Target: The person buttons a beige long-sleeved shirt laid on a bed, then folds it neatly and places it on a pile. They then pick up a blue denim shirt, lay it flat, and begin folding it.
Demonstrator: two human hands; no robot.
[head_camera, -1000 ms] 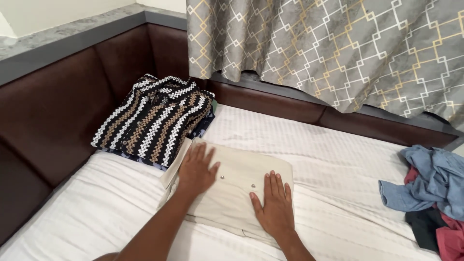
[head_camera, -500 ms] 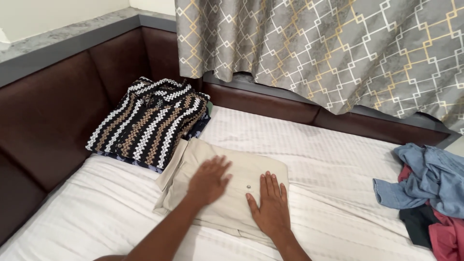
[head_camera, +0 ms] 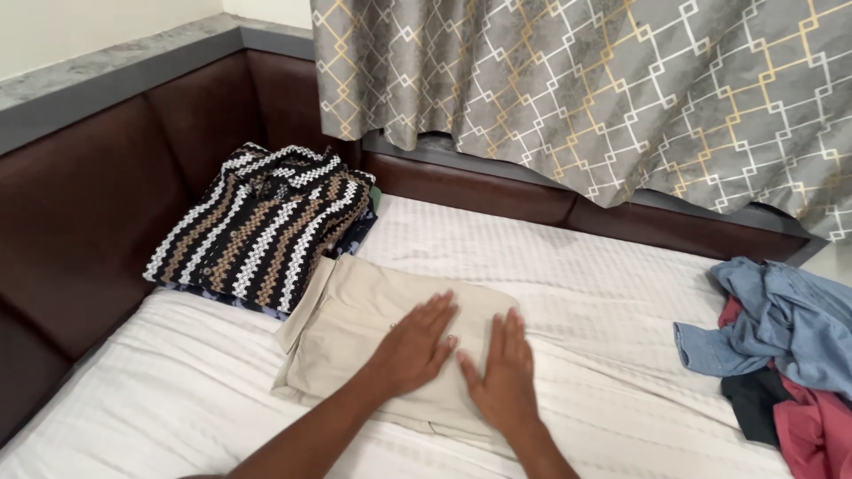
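A folded beige garment (head_camera: 346, 333) lies flat on the white striped bed sheet (head_camera: 577, 266). Both my hands press on its right half, side by side, fingers spread and pointing away from me. My left hand (head_camera: 415, 346) rests near the garment's middle. My right hand (head_camera: 504, 372) lies just to its right, close to the garment's right edge. Neither hand grips the cloth. Behind and to the left of the beige garment sits a folded stack topped by a black, white and brown zigzag-patterned garment (head_camera: 262, 222).
A loose heap of clothes lies at the right edge, with a blue denim piece (head_camera: 781, 324) on top and red and dark pieces (head_camera: 803, 421) beneath. Dark brown padded panels (head_camera: 80, 204) wall the bed at left and back. A grey patterned curtain (head_camera: 577, 89) hangs behind.
My left hand has slid rightward across the beige garment, from its left part to beside my right hand. The view has shifted slightly left.
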